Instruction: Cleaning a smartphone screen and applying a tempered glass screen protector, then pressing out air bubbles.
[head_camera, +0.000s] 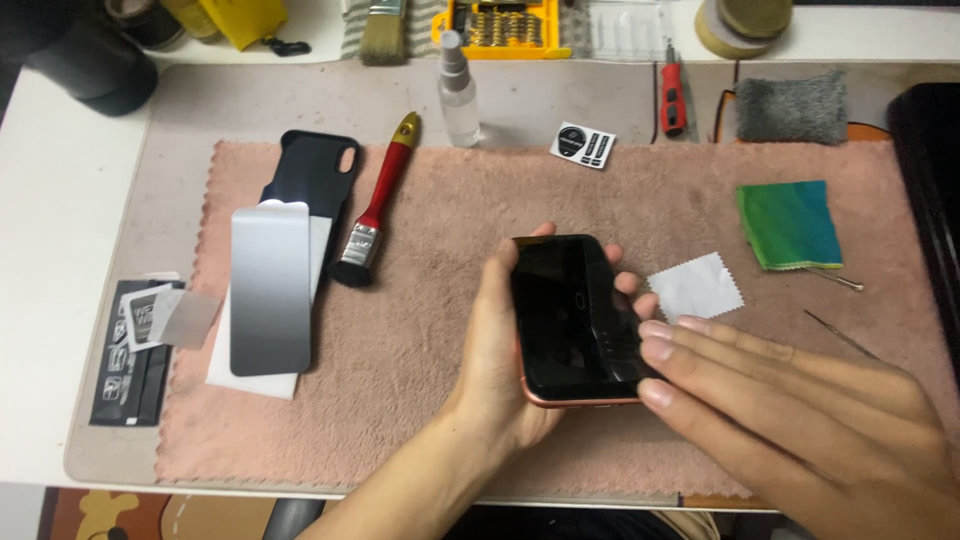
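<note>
Phone (570, 315): rigid, smooth glass face, likely slippery and fragile; best held by edges. Left hand (490, 370) cradles it, fingers curled around; right hand (790, 400) flat, fingertips on screen, gripping nothing.

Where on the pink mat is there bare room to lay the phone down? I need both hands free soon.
Bare pink mat lies between the red-handled brush and the phone, and along the near edge under the grey protector sheet. The right side is crowded: white wipe, green cloth, right hand.
</note>
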